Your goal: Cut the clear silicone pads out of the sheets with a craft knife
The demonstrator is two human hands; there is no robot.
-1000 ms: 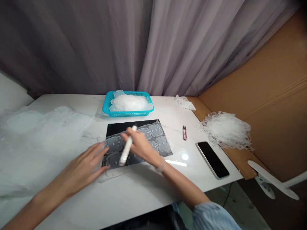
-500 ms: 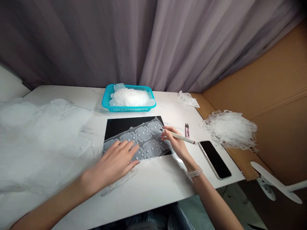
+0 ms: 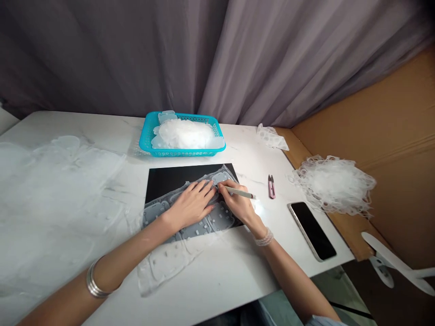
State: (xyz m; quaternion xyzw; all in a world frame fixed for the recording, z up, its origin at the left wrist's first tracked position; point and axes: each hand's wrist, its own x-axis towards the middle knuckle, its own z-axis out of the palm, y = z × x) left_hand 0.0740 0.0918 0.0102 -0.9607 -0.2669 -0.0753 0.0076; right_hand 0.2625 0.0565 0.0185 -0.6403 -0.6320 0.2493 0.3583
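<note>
A translucent molded plastic sheet [image 3: 220, 216] with rounded panels lies slantwise across a black mat [image 3: 170, 179]; its lower left part rests on the white table [image 3: 217, 280]. My left hand [image 3: 192, 203] presses flat on the sheet, fingers spread, covering some panels. Held in my right hand [image 3: 238, 201] is a pale pen-like tool [image 3: 239, 192], its tip down on the sheet beside my left fingertips. The tip itself is partly hidden by my fingers.
Behind the mat stands a blue basket [image 3: 183, 153] of white translucent pieces. A large pile of clear sheets [image 3: 57, 208] covers the left. To the right are pink snips [image 3: 271, 186], a phone [image 3: 312, 231], a heap of plastic scraps [image 3: 335, 185] and a smaller scrap bundle [image 3: 272, 137].
My left hand has moved right and forward onto the middle of the sheet. My right hand has shifted slightly left with the tool, close to my left fingertips. The view has shifted slightly.
</note>
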